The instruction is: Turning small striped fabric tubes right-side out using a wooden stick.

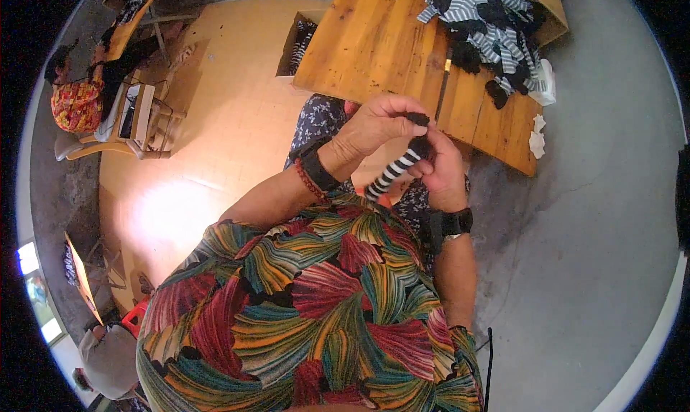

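Observation:
A narrow knitted piece with black and white stripes point(394, 175) hangs between my two hands, above my lap and just off the near edge of the wooden table. Its upper end is plain black, and its striped part slants down to the left. My left hand point(374, 126) pinches the black end between thumb and fingers. From the other side my right hand point(444, 169) grips the black part just below, its fingers bent round it. Whether the piece is a sock or a glove I cannot tell. Both my wrists wear dark bands.
On the wooden table point(374, 42) lies a heap of striped and black knit pieces point(481, 16) before a cardboard box point(550, 13). A white packet point(546, 83) and paper scraps point(537, 135) lie rightward. Another box point(285, 45) stands left. Two people point(75, 104) sit farther left.

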The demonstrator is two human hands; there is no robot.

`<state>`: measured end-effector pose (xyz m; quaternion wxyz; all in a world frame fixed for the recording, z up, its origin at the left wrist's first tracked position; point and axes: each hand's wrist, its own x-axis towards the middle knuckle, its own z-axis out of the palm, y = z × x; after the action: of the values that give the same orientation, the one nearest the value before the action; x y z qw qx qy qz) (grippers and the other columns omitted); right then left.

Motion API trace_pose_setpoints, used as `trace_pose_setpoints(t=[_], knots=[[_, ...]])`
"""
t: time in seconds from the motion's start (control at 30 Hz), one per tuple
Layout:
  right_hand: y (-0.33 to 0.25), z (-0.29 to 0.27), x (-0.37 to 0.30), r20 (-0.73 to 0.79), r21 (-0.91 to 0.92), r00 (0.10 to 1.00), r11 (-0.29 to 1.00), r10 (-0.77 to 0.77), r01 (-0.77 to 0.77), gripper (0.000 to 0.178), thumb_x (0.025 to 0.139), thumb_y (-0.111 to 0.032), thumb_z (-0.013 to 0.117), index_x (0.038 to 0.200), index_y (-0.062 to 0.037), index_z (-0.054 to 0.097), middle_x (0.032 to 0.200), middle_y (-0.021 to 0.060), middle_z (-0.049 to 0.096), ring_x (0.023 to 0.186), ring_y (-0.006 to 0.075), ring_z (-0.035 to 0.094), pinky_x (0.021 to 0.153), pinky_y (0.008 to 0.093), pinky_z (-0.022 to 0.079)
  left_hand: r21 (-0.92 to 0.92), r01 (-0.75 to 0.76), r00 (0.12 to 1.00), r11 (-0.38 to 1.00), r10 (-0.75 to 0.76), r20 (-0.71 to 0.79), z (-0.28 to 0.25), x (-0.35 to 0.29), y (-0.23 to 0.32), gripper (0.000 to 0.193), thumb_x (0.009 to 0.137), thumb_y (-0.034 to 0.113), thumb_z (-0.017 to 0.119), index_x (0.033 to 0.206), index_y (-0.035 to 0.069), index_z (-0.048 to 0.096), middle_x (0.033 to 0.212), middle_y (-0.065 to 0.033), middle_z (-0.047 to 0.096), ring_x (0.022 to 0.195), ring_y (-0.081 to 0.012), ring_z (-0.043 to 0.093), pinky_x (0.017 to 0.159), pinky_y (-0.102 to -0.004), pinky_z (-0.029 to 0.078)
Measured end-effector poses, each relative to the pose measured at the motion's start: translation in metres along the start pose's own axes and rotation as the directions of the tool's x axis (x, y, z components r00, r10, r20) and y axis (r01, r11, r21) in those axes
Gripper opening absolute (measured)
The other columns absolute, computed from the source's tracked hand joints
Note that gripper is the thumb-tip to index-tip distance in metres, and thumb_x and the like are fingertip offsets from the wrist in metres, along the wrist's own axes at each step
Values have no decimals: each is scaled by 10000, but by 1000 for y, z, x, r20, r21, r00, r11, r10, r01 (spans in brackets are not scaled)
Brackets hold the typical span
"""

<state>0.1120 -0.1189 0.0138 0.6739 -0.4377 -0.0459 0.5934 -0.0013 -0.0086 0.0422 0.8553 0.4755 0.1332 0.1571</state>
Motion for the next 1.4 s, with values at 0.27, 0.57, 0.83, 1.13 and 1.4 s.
trace_pose_setpoints(t=[0.27, 0.57, 0.83, 1.13, 1.4], knots=[[10, 2, -2, 2, -29, 996, 996, 90, -90, 153, 829, -238, 526, 837, -87, 551, 556, -4, 467, 337, 67, 284, 354, 215, 241, 159, -13, 998, 987, 22, -52, -8, -1, 1, 118, 783, 86, 579, 878, 16, 591, 796, -29, 596, 753, -100, 561, 692, -221, 452], [7, 10, -4, 69, -32, 993, 995, 94, -91, 136, 846, -213, 486, 855, -81, 515, 561, 2, 464, 327, 76, 280, 344, 225, 251, 64, -183, 974, 981, 190, -126, -2, -1, 3, 127, 822, 51, 519, 934, 37, 577, 705, -10, 571, 640, -76, 532, 587, -192, 430], [14, 24, -7, 20, -10, 998, 999, -53, 53, 145, 847, -205, 491, 864, -65, 524, 595, -9, 471, 367, 58, 280, 364, 205, 240, -133, -191, 924, 973, 132, -360, -11, 13, -12, 154, 798, 67, 563, 951, 55, 558, 678, -3, 556, 529, -70, 507, 478, -172, 421], [27, 24, 7, 104, -485, 816, 687, -569, 541, 220, 718, -104, 655, 898, -45, 542, 736, 1, 539, 606, 58, 482, 544, 190, 390, -7, -192, 896, 981, 173, -410, -12, 18, -25, 137, 766, 11, 576, 903, 14, 562, 697, -35, 569, 580, -99, 538, 516, -210, 458], [25, 29, 5, 105, -827, 785, 385, -610, 409, 262, 666, -84, 661, 887, -4, 544, 798, 26, 578, 710, 89, 519, 643, 230, 428, -137, -128, 892, 982, 54, -448, -3, 10, -17, 115, 793, 51, 552, 902, 17, 562, 743, -45, 583, 647, -120, 578, 552, -219, 467]])
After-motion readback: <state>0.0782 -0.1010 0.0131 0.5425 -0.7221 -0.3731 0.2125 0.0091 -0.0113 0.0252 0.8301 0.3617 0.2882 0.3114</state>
